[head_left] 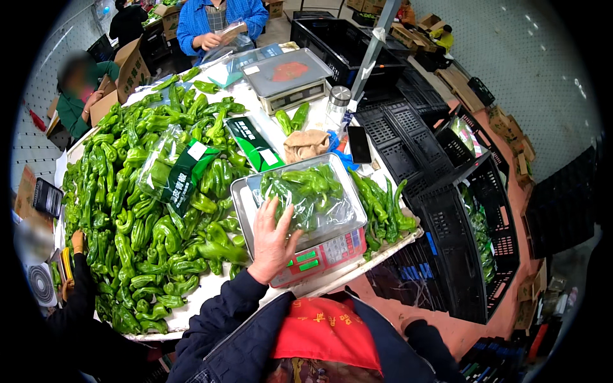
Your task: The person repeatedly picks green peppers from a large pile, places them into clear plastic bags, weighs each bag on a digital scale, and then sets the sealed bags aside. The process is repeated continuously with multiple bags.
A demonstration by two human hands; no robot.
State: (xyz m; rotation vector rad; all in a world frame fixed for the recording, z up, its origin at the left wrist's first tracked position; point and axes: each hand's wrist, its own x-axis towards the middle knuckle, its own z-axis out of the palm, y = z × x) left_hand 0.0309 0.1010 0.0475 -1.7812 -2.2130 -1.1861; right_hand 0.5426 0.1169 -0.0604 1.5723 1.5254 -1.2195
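Observation:
My left hand [273, 237] is spread open at the near left side of a clear plastic bag of green peppers [313, 191]. Its fingertips overlap the bag's edge; whether they press on it I cannot tell. The bag lies in the metal tray [241, 203] of a red digital scale [327, 253]. My right hand [408, 320] hangs low beside my body, past the table's edge, mostly hidden by its dark sleeve, so its fingers do not show. Left of the scale spreads a big heap of loose green peppers [137, 233], with a filled pepper bag [175, 169] on top.
Behind the scale are a flat green package [254, 143], a brown cloth [306, 147], a phone [359, 145], a steel-lidded jar [338, 99] and a second scale [287, 73]. More peppers [383, 207] lie right. Black crates [408, 140] stand beside the table. Other people work around it.

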